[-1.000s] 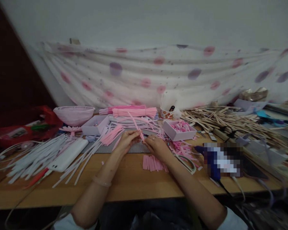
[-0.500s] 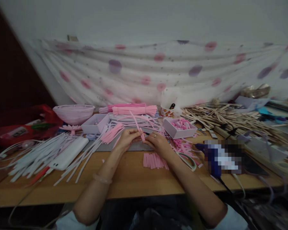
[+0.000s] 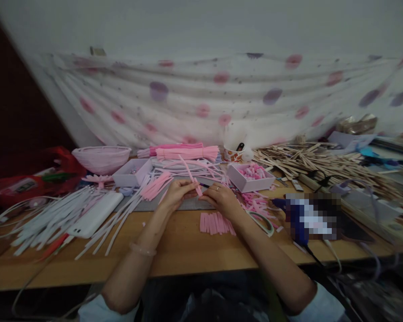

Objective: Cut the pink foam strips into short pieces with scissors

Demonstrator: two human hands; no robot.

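Observation:
My left hand (image 3: 178,193) pinches a pink chenille stem (image 3: 188,169), whose long free end points up and away from me. Opposite it, my right hand (image 3: 220,197) has its fingers closed on the lower end of the same stem, where a short pink piece seems to lie alongside. A thin dark stick (image 3: 204,184) shows between the hands; whether the right hand holds it is unclear. Both hands hover over a grey mat (image 3: 147,205). Near my right wrist lies a row of short pink pieces (image 3: 216,223), with scissors (image 3: 262,223) beside them.
At the left are a lilac bowl (image 3: 101,159), a white box (image 3: 131,172), pale stems (image 3: 53,219) and a white phone-like slab (image 3: 96,215). To the right stand a box of pink pieces (image 3: 237,180), a blue glue gun (image 3: 298,223) with a cable, and piled wooden sticks (image 3: 309,161).
The view has shifted very slightly. Both hands keep their grip on the pink stem, and the dark stick between them shows a little more.

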